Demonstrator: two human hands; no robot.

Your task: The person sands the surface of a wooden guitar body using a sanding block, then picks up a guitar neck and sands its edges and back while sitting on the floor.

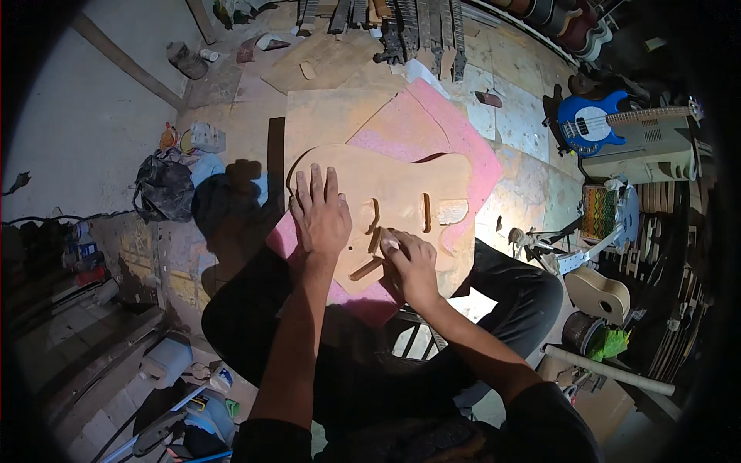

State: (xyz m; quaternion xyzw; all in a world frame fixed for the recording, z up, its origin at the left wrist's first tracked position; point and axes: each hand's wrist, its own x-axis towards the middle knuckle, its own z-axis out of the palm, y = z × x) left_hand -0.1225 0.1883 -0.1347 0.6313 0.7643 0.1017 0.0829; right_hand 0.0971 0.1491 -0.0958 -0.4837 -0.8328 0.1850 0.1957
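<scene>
Head view, left hand: my left hand [319, 216] lies flat, fingers spread, palm down on the unfinished pale wooden guitar body [401, 208]; its grip is released, pressing rather than grasping.
Head view, right hand: my right hand [411, 265] is curled at the lower edge of the body, just beside the routed slots; the fingers are clenched over something small and light at the fingertips, and I cannot tell what it is.
Head view, guitar body: it rests across my lap on a pink foam sheet [455, 139], tilted, with several cut cavities showing in its face.
Head view, legs: my dark trousers [517, 293] show under the foam, knees spread.
Head view, surroundings: a blue electric bass guitar [590, 123] lies on a beige case at upper right, well apart; a small pale ukulele body [598, 293] sits at right; a black bag [164, 189] lies on the floor at left; a row of guitar necks [409, 27] lines the top.
</scene>
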